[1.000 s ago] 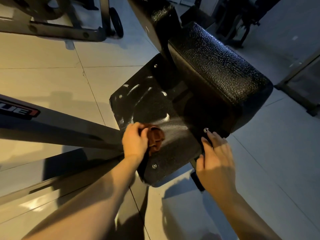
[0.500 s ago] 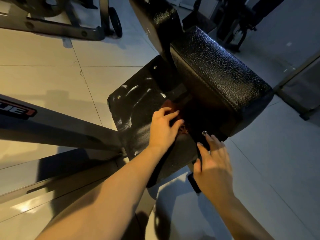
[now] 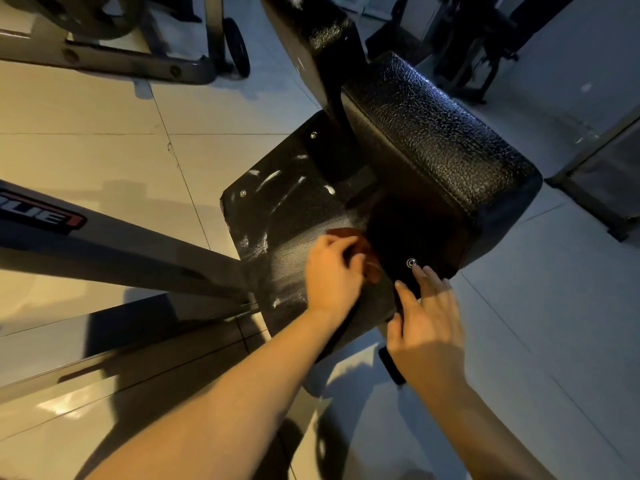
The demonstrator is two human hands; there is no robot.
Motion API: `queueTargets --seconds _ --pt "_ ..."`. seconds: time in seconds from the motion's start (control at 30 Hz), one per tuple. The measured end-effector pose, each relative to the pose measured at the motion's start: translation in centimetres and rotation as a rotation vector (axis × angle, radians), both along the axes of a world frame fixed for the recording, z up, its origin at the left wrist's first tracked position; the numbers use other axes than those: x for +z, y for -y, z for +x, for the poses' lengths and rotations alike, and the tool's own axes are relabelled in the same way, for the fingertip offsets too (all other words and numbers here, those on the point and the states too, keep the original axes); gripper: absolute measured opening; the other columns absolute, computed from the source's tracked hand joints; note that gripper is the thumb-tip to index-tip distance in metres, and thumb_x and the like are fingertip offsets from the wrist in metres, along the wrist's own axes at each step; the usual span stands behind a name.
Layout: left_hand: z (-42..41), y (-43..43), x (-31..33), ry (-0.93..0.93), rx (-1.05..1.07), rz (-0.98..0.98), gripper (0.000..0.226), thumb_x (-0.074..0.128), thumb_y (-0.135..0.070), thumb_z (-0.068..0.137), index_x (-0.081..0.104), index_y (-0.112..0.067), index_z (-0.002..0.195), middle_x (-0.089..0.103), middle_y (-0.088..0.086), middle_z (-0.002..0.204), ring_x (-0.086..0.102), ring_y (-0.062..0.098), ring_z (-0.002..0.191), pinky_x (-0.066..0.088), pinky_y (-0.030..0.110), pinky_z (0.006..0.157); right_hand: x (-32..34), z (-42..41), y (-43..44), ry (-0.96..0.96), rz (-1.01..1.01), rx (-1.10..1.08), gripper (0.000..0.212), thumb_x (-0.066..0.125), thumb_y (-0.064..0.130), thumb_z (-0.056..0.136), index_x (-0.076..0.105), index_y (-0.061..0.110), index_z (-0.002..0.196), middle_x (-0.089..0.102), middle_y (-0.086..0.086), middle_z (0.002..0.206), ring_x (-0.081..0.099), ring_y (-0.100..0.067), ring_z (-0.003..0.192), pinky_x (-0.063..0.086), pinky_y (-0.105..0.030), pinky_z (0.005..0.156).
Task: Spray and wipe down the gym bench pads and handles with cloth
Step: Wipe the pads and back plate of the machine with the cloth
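A black flat plate [image 3: 277,216] with rivets and white spray streaks sits low under a thick textured black pad [image 3: 433,140]. My left hand [image 3: 332,268] holds a brown cloth [image 3: 349,237] bunched under its fingers and presses it on the plate near the pad's shadowed underside. My right hand [image 3: 426,320] rests with straight fingers on the plate's right front corner, beside a rivet [image 3: 411,262]. Most of the cloth is hidden by my hand.
A grey machine beam [image 3: 121,251] with a red and white logo runs in from the left to the plate. Another machine's frame and small wheel [image 3: 237,46] stand at the back left. Dark equipment stands behind the pad on the pale tiled floor.
My left hand swept the cloth from the plate's front edge up towards the pad, then drew back a little. My right hand stayed at the right corner.
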State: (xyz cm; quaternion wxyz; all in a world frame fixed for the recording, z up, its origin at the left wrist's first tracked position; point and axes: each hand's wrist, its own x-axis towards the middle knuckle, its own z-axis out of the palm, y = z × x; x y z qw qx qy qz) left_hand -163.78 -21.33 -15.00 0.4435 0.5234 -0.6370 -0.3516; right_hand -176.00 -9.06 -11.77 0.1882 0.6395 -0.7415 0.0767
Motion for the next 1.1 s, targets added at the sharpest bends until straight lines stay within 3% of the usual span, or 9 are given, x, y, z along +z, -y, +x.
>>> queueTargets --seconds 0.1,0.17,0.33,0.47,0.57,0.77,0.87,1.0,1.1 --pt "0.1 0.0 0.3 0.086 -0.17 -0.155 0.035 0.067 -0.028 0.096 0.07 -0.022 0.13 0.058 -0.002 0.121 0.051 0.018 0.114 0.04 0.031 0.095 0.2 -0.4 0.1 -0.006 0.009 0.001 0.05 0.057 0.019 0.082 0.068 0.006 0.129 0.051 -0.016 0.149 0.036 -0.031 0.144 0.025 -0.047 0.123" --pt "2.6 0.2 -2.3 0.121 -0.128 -0.163 0.033 0.065 -0.026 0.098 0.071 -0.021 0.129 0.057 0.0 0.123 0.049 0.02 0.117 0.038 0.03 0.099 0.3 -0.5 0.0 -0.013 -0.006 -0.006 0.049 0.056 0.02 0.082 0.069 0.007 0.127 0.051 -0.014 0.15 0.033 -0.027 0.145 0.02 -0.042 0.122" --pt "9.6 -2.9 -10.2 0.092 0.191 0.151 0.027 0.072 -0.018 0.093 0.075 -0.014 0.12 0.058 0.003 0.107 0.06 0.024 0.103 0.049 0.04 0.099 -0.3 -0.3 -0.3 0.029 -0.052 0.033 0.05 0.044 0.023 0.088 0.067 0.005 0.127 0.049 -0.018 0.151 0.036 -0.033 0.146 0.024 -0.048 0.123" --pt "9.2 -4.0 -9.4 0.09 0.239 0.304 0.029 0.069 -0.017 0.094 0.073 -0.013 0.123 0.06 0.006 0.114 0.06 0.026 0.111 0.046 0.035 0.101 -0.4 0.0 -0.2 0.019 -0.007 0.005 0.049 0.049 0.021 0.086 0.066 0.005 0.129 0.046 -0.02 0.153 0.035 -0.035 0.147 0.022 -0.049 0.124" --pt "5.4 -4.6 -5.9 0.056 0.088 0.196 0.03 0.069 -0.021 0.095 0.073 -0.017 0.124 0.059 0.0 0.118 0.058 0.022 0.114 0.044 0.038 0.108 -0.1 0.2 0.0 -0.002 0.053 -0.036 0.046 0.059 0.019 0.086 0.066 0.007 0.131 0.046 -0.019 0.153 0.034 -0.035 0.148 0.024 -0.05 0.123" --pt "2.7 -3.2 -2.0 0.067 -0.171 -0.08 0.028 0.069 -0.023 0.094 0.073 -0.02 0.122 0.057 -0.004 0.111 0.054 0.017 0.108 0.043 0.03 0.097 -0.5 -0.7 0.2 -0.022 0.014 -0.011 0.042 0.065 0.013 0.082 0.071 0.005 0.123 0.049 -0.019 0.151 0.035 -0.034 0.145 0.03 -0.052 0.121" --pt "6.0 -1.9 -6.1 0.136 -0.003 -0.02 0.028 0.067 -0.02 0.095 0.071 -0.019 0.122 0.059 0.003 0.115 0.055 0.024 0.112 0.042 0.036 0.101 -0.5 -0.5 0.1 -0.001 -0.023 -0.008 0.045 0.056 0.02 0.082 0.072 0.006 0.122 0.05 -0.018 0.151 0.035 -0.033 0.145 0.033 -0.052 0.119" --pt "8.5 -1.9 -9.3 0.126 0.308 0.308 0.028 0.065 -0.019 0.095 0.07 -0.012 0.122 0.058 0.016 0.118 0.058 0.039 0.112 0.043 0.043 0.102 -0.6 -0.3 -0.1 -0.004 -0.047 -0.012 0.048 0.054 0.024 0.081 0.072 0.007 0.122 0.051 -0.017 0.15 0.033 -0.031 0.144 0.039 -0.054 0.114" --pt "5.3 -2.4 -6.0 0.077 0.237 0.248 0.03 0.066 -0.02 0.095 0.071 -0.014 0.124 0.059 0.012 0.121 0.056 0.033 0.115 0.042 0.041 0.104 -0.6 0.0 0.2 -0.002 -0.03 -0.026 0.049 0.053 0.025 0.082 0.071 0.007 0.123 0.05 -0.018 0.151 0.038 -0.035 0.146 0.034 -0.052 0.118"
